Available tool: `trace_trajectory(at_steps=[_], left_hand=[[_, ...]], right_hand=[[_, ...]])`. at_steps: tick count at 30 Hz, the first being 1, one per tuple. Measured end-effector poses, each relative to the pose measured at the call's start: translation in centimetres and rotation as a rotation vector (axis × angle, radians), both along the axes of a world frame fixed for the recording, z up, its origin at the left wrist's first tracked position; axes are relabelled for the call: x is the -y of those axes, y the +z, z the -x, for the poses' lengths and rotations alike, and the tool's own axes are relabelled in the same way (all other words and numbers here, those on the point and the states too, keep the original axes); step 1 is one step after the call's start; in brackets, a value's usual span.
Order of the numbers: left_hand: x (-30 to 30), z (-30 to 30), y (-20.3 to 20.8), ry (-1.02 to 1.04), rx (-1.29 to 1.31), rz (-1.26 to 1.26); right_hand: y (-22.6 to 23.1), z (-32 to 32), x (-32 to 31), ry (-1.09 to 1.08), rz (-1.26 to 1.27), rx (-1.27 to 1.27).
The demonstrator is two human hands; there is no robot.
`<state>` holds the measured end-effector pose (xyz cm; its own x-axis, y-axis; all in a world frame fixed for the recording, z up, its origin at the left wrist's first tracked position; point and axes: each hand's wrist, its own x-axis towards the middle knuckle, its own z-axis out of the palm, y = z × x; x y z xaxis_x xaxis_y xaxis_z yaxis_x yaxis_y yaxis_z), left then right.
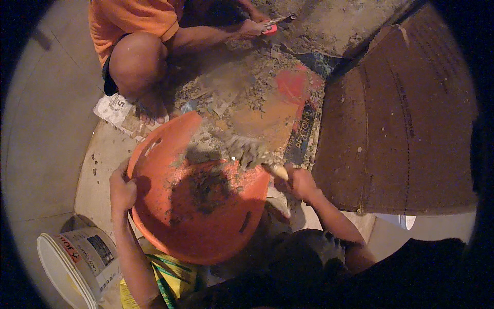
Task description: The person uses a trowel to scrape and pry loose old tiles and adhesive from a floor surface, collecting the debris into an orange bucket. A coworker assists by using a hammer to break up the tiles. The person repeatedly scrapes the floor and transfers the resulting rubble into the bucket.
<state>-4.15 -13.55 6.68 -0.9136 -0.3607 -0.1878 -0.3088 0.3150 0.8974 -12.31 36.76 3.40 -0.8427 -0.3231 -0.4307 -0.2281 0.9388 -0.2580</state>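
We hold tub point(216, 239) between knees and mortar point(206, 92), mouth toward mortar; exact tilt unclear. Our left hand point(123, 189) closed on its left rim, fingers curled over edge. Our right hand point(302, 184) wrapped round handle of trowel point(279, 172), at tub's right side. Trowel's long axis runs lower right to upper left; blade end points left and away from us, over tub's edge. Blade caked grey, its outline hard to make out. Mortar spread on board beyond. Co-worker point(136, 62) squats across, bucket point(90, 262) tilted at our left.
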Motion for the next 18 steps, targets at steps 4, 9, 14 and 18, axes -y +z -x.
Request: trace_trajectory(at_steps=[4,9,14,18], left_hand=[[-0.5,-0.2,0.1,0.021,0.009,-0.013],[1.1,-1.8,-1.9,0.020,0.016,0.041],[0.1,-1.5,-0.3,0.023,0.066,0.072],[0.0,-1.2,0.2,0.020,0.080,0.086]], right_hand=[[1.1,-2.5,1.5,0.235,-0.146,-0.204],[-2.3,0.3,-1.1,-0.243,-0.056,-0.273],[-4.2,4.0,-3.0,-0.274,-0.027,-0.227],[-2.7,4.4,1.9,-0.063,0.015,-0.098]])
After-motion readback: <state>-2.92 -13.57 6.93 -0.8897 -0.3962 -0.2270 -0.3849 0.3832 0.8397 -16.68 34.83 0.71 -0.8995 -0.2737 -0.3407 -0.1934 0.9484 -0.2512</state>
